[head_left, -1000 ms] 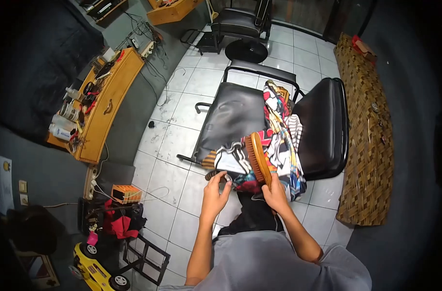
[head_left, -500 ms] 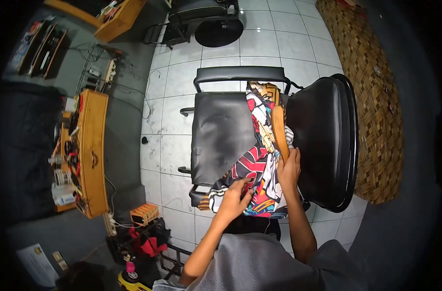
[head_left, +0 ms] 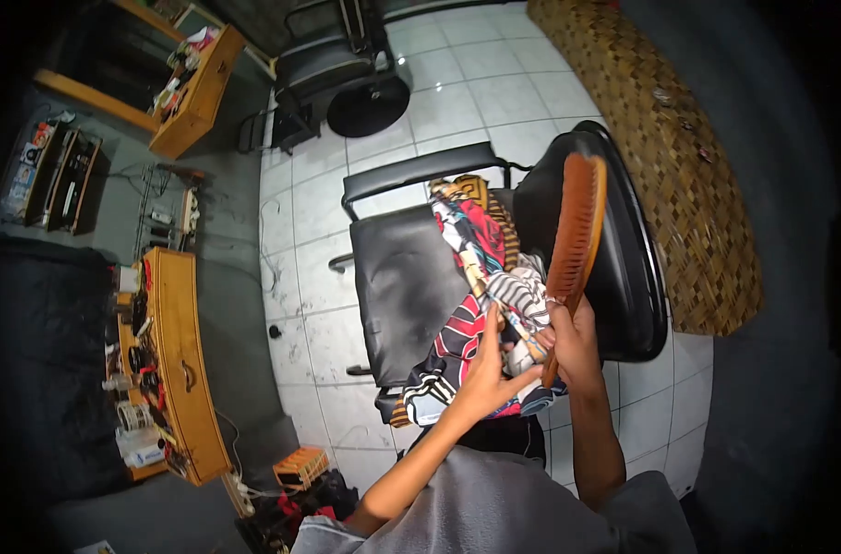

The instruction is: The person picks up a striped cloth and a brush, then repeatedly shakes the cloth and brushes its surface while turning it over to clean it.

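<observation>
My right hand (head_left: 573, 346) is closed around the handle of a long wooden brush (head_left: 576, 231), raised above the chair with its reddish-brown bristles facing left. Across the seat of a black salon chair (head_left: 393, 295) lies a bunched cloth (head_left: 457, 337) with a multicoloured pattern and striped parts. Over the near part of this cloth is my left hand (head_left: 485, 379), its fingers stretched out and the thumb apart, pointing towards the brush handle. Whether its fingertips press on the cloth is hard to see.
A wooden drawer shelf (head_left: 180, 360) crowded with bottles and tools juts from the left wall. Another black chair (head_left: 333, 69) stands at the back on the tiled floor. Along the right runs a woven bamboo panel (head_left: 660, 175). An orange box (head_left: 300, 468) sits lower left.
My right hand has lifted and turned the brush from the cloth, so its bristles now show. My left hand has moved right, towards the brush. The whole view has tilted.
</observation>
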Demonstrator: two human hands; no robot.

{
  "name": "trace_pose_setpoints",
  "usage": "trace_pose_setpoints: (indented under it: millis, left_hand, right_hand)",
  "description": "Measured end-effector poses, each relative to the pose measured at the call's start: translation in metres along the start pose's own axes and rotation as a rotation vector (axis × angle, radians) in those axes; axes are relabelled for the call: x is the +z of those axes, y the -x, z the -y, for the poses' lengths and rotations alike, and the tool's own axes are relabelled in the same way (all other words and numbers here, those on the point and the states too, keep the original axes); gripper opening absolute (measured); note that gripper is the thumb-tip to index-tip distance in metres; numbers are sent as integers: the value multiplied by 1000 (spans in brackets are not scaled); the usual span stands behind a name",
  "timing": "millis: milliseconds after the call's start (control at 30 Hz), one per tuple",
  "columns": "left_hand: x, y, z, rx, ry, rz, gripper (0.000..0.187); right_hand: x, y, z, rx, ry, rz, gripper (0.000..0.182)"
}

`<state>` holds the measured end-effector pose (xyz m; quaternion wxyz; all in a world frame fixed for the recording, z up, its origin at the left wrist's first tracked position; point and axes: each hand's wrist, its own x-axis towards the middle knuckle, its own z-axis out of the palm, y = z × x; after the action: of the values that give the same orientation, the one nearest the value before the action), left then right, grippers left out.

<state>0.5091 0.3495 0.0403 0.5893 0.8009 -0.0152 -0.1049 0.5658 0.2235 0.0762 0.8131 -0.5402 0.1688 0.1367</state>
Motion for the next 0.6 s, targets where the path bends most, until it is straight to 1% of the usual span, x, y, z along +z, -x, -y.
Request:
trace_pose_setpoints:
  millis: [33,67,100,133,167,233,300,333,367,400,467,500,533,567,600]
  left_hand:
    - [3,1,-2,7,35,62,106]
    - [9,2,-3,59,-48,33,106]
    - [22,-1,23,100,-115,28,105]
    - [26,-6,36,89,-140,20,96]
    - [29,-14,50,45,-89,0,88]
    - [26,-29,62,-13,47,-53,72]
    - [18,-36,57,96,334,-150,47]
    - [6,-32,39,60,579,-80,41]
    - [-6,-28,19,8,822,-22,35]
    - [-7,-31,25,14,931,-9,36]
    - [-8,-38,38,23,1152,20,39]
    - [-11,-39,32,85,1190,-29,44]
    - [-15,-41,23,146,1230,-80,50]
    - [-44,-20,-42,379,1286,108,52]
    - [-66,-21,-58,414,1431,293,51]
  right_hand:
    - [8,15,9,-39,-84,27,11]
    - [19,31,24,-87,-156,65,11]
    - [35,52,48,-129,-180,59,9]
    - [49,66,64,-207,-226,107,12]
    - [58,79,73,-277,-261,184,12]
    - [72,102,80,-370,-327,315,10]
    - [78,107,63,-419,-284,323,7]
    - [80,112,57,-432,-262,309,7]
    - [76,120,58,-415,-168,273,6]
    - [65,119,47,-456,-46,202,13]
    - [46,113,29,-680,171,-9,17]
    - [28,103,12,-801,332,-133,22]
    - [18,102,5,-799,402,-217,23]
    - [15,109,5,-782,428,-246,22]
    - [13,116,6,-764,456,-274,21]
